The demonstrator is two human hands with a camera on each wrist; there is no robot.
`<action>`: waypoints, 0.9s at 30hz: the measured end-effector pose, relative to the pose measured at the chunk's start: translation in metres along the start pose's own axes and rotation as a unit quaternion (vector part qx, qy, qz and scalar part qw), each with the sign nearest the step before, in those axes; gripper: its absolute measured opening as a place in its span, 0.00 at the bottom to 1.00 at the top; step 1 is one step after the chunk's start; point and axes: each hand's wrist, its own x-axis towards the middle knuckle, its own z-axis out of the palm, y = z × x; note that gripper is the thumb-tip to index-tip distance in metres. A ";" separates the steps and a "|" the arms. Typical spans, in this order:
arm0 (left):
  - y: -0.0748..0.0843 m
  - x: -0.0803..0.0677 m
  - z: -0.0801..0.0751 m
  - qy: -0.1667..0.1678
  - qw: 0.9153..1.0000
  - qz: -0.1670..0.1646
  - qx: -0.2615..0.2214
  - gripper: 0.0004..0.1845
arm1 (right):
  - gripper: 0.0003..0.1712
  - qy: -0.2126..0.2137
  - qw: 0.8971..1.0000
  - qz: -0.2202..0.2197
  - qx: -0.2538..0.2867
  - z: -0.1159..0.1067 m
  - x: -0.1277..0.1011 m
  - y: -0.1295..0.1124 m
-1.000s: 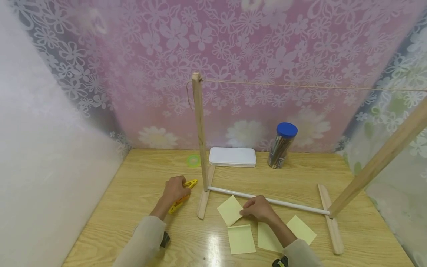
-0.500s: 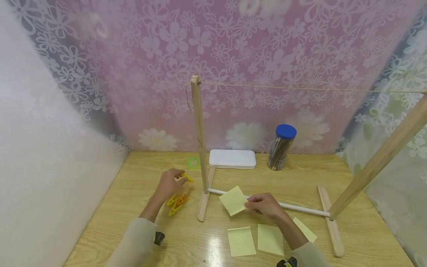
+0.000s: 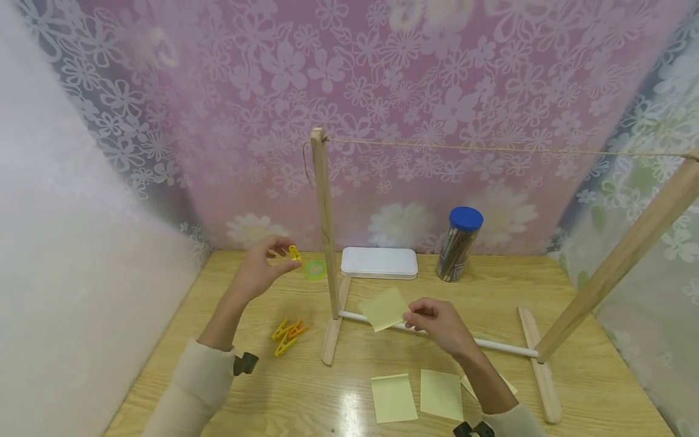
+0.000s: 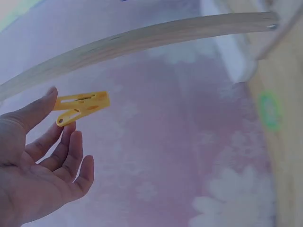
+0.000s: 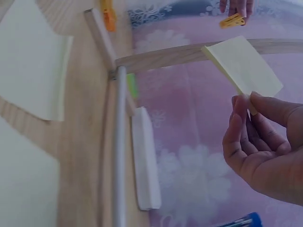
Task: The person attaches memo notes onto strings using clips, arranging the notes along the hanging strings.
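My left hand [image 3: 259,268] is raised left of the wooden post and pinches a yellow clothespin [image 4: 84,105] by its handle ends between thumb and fingers. My right hand [image 3: 439,325] pinches a pale yellow sticky note [image 3: 385,309] at one corner, held up over the white crossbar [image 3: 505,347]. In the right wrist view the note [image 5: 246,66] is tilted, thumb and finger at its lower corner. Several clothespins [image 3: 288,335], yellow and orange, lie on the table below my left hand. More sticky notes [image 3: 394,399] lie flat near the front, one partly hidden by my right forearm.
A wooden frame with a left post [image 3: 326,224], right post [image 3: 617,261] and a string [image 3: 469,147] between their tops stands over the table [image 3: 246,388]. Behind are a green tape roll [image 3: 315,270], a white case [image 3: 379,262] and a blue-lidded jar [image 3: 459,246].
My left hand has picked the yellow clothespin out of the group and raised it. My right hand has lifted the sticky note off the table and up over the crossbar.
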 end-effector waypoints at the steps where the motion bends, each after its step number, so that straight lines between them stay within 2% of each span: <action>1: 0.007 0.003 -0.006 0.007 1.000 0.010 -0.010 0.21 | 0.16 0.003 1.000 -0.010 0.007 0.000 0.001 -0.004; 8: 0.048 0.019 -0.038 0.055 0.995 0.081 -0.021 0.20 | 0.15 0.039 0.995 -0.049 0.076 0.002 0.009 -0.031; 12: 0.076 0.025 -0.053 0.083 0.987 0.137 -0.029 0.17 | 0.16 0.070 0.990 -0.067 0.105 0.003 0.014 -0.044; 15: 0.106 0.025 -0.064 0.104 0.980 0.167 -0.037 0.16 | 0.16 0.092 0.985 -0.080 0.125 0.004 0.019 -0.055; 20: 0.147 0.027 -0.075 0.119 0.970 0.199 -0.069 0.15 | 0.15 0.108 0.976 -0.120 0.144 0.004 0.027 -0.073; 27: 0.179 0.041 -0.081 0.130 0.962 0.222 -0.093 0.16 | 0.13 0.134 0.972 -0.151 0.123 0.006 0.044 -0.096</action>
